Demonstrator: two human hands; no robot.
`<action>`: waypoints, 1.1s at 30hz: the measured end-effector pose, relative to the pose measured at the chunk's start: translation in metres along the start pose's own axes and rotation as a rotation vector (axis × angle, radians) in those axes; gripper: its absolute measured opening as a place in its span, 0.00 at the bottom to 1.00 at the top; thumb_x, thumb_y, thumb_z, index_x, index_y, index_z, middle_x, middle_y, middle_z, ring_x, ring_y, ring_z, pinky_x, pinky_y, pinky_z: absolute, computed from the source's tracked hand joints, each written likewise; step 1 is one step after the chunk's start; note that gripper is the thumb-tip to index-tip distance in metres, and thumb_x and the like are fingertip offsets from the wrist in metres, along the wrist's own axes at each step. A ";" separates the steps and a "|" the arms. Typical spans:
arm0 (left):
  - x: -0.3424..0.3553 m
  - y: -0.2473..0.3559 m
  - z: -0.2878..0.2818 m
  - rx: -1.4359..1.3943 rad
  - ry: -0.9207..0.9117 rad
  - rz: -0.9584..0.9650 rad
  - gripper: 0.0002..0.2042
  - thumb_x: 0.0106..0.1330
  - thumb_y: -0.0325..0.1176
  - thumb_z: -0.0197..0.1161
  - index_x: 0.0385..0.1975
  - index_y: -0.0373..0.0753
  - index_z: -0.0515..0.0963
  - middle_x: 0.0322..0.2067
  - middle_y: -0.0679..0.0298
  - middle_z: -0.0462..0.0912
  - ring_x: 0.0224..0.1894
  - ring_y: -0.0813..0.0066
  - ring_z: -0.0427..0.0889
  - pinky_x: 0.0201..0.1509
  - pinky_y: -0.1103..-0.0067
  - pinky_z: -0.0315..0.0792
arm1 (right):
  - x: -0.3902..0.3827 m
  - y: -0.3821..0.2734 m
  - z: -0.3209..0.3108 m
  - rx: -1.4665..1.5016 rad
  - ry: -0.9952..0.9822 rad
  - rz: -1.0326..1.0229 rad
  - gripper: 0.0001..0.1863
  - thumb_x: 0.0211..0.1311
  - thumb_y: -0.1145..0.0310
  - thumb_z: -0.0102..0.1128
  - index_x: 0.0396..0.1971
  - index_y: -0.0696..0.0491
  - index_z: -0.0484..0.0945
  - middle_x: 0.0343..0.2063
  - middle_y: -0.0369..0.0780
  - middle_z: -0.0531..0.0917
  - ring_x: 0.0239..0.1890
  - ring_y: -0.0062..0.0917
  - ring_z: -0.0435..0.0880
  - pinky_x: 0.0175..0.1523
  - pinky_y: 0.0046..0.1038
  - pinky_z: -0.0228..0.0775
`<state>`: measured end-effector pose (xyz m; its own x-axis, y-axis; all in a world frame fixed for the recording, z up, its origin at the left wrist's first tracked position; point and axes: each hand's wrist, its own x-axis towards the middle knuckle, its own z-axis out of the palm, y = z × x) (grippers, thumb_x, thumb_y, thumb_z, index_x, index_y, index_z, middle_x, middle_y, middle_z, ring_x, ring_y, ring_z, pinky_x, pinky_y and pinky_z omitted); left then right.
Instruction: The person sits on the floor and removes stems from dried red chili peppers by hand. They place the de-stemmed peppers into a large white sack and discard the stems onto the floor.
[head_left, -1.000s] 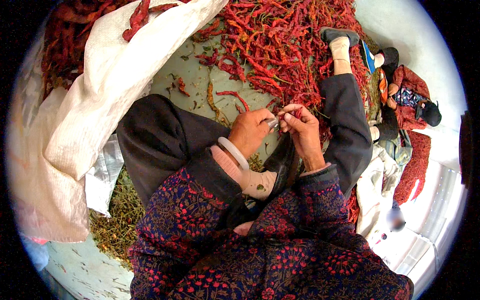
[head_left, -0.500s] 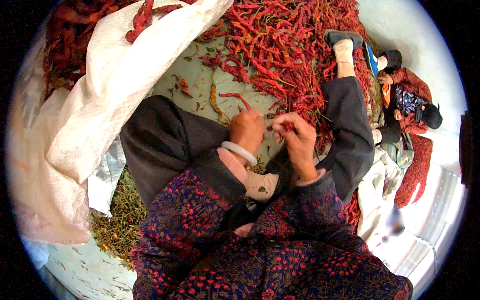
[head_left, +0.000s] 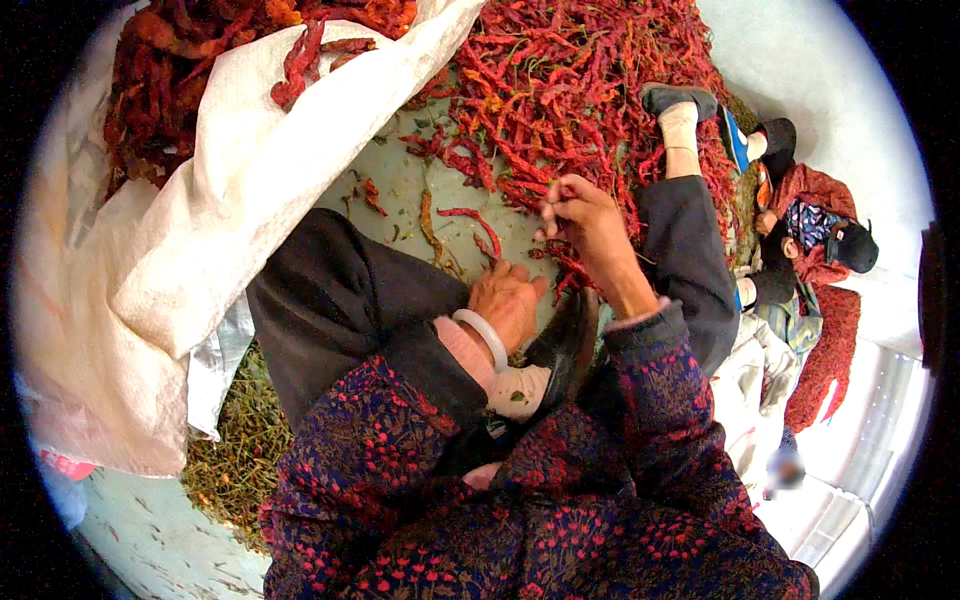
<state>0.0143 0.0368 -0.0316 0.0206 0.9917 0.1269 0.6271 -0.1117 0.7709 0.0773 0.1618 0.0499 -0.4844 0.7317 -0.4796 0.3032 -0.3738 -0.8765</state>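
Note:
My left hand point(head_left: 508, 302), with a white bangle point(head_left: 484, 338) on its wrist, is low over the floor in front of me. Its bent fingers are spread and point down, their tips partly hidden. Just beyond them lies a single dried red chili point(head_left: 482, 228), its near end close to the fingers. My right hand point(head_left: 592, 228) is raised further forward, at the near edge of the heap of dried red chilies point(head_left: 570, 90). Its fingers are partly bent and apart, and I see nothing between them. A few red chilies point(head_left: 572, 268) lie below that hand.
A white woven sack point(head_left: 260, 190) with dark red chilies point(head_left: 165, 90) stands at the left. Near it is a pile of stems point(head_left: 235, 440). My dark-trousered legs point(head_left: 690, 260) flank the floor. Another person point(head_left: 815, 225) sits at the right, by more white sacks point(head_left: 750, 390).
My right hand has moved forward toward the heap, and the red piece in its fingers is gone. My left hand has lowered and its fingers have spread. The view has shifted slightly.

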 end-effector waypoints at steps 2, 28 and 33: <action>0.000 0.001 0.001 0.029 0.007 -0.028 0.10 0.46 0.26 0.53 0.30 0.38 0.76 0.28 0.53 0.77 0.35 0.55 0.76 0.37 0.66 0.72 | 0.029 0.014 0.002 -0.192 0.013 0.030 0.07 0.48 0.72 0.49 0.28 0.57 0.67 0.20 0.38 0.73 0.20 0.24 0.71 0.32 0.26 0.67; 0.014 0.002 -0.031 -0.204 0.072 -0.406 0.07 0.49 0.28 0.52 0.27 0.36 0.75 0.23 0.47 0.77 0.29 0.49 0.77 0.33 0.61 0.71 | 0.019 0.013 -0.009 0.220 0.049 0.240 0.05 0.55 0.69 0.50 0.24 0.49 0.65 0.26 0.35 0.76 0.16 0.13 0.62 0.17 0.14 0.52; 0.021 -0.007 -0.015 -0.480 0.298 -0.411 0.08 0.53 0.27 0.52 0.33 0.37 0.74 0.25 0.51 0.78 0.26 0.56 0.78 0.30 0.66 0.71 | -0.015 0.013 -0.020 0.231 0.146 0.121 0.05 0.55 0.72 0.49 0.32 0.52 0.69 0.27 0.36 0.77 0.20 0.14 0.66 0.21 0.14 0.57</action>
<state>-0.0013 0.0580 -0.0255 -0.4021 0.9075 -0.1214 0.1231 0.1849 0.9750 0.1048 0.1575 0.0459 -0.3281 0.7418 -0.5849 0.1486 -0.5709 -0.8075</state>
